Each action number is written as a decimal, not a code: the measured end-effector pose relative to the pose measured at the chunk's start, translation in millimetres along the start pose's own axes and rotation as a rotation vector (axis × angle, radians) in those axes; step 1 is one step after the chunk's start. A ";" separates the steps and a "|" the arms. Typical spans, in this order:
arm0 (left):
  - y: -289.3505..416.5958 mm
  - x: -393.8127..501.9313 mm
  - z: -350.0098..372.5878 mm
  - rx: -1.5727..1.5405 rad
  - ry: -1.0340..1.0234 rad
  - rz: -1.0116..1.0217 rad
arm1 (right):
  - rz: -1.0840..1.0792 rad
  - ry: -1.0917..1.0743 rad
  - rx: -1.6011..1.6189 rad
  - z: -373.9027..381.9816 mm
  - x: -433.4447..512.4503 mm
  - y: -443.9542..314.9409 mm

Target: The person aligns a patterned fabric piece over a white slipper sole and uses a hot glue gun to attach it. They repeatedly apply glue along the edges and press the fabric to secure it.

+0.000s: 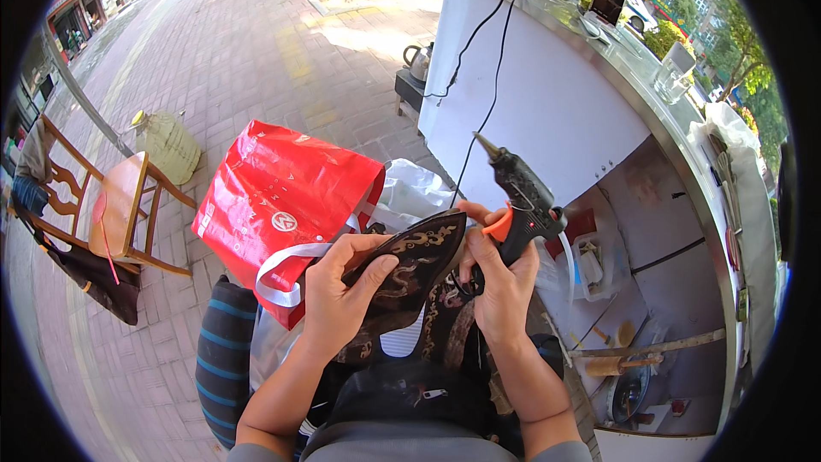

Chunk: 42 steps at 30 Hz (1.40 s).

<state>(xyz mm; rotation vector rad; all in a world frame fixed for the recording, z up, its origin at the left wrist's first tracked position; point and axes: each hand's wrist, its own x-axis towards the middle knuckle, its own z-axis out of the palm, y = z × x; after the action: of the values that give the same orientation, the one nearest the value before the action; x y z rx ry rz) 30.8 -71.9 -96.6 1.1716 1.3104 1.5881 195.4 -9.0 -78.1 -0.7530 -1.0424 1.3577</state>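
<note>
My left hand [346, 289] grips a dark cloth piece with gold embroidery [410, 269], its thumb on the patterned face. The piece is curved and looks like part of a shoe or slipper. In my right hand [503, 289] is a black hot glue gun [523, 189] with an orange trigger, nozzle pointing up and left. A translucent glue stick [569, 263] trails from its back end. The right fingertips also reach the piece's right edge. More patterned dark cloth [449, 321] and a white striped pad [402, 339] lie below, over my lap.
A red shopping bag [288, 205] with white handles stands left of my hands, beside white plastic [410, 186]. To the right is a white counter [532, 77] with open shelves. A black cable [497, 83] hangs from it. A wooden chair [122, 205] and yellowish jug [168, 144] stand left.
</note>
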 end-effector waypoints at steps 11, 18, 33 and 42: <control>-2.5 -23.7 21.1 0.176 0.206 0.329 | -0.146 0.164 -0.129 15.5 1.7 3.2; -23.4 -41.4 42.4 -0.952 -0.167 -0.506 | -0.208 0.193 -0.133 24.6 -7.4 15.1; -44.9 -41.2 19.3 -1.220 0.035 -0.591 | 0.130 -0.073 -0.234 -55.7 -75.0 -2.0; -53.9 -63.2 1.1 -1.162 0.102 -0.709 | 0.811 -0.209 0.227 -67.5 -109.1 33.3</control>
<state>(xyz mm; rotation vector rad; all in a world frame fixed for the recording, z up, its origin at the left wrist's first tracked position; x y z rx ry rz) 50.5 -120.5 -161.0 -0.0974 0.5132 1.4491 252.7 -103.4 -151.4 -0.9183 -0.7321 2.2450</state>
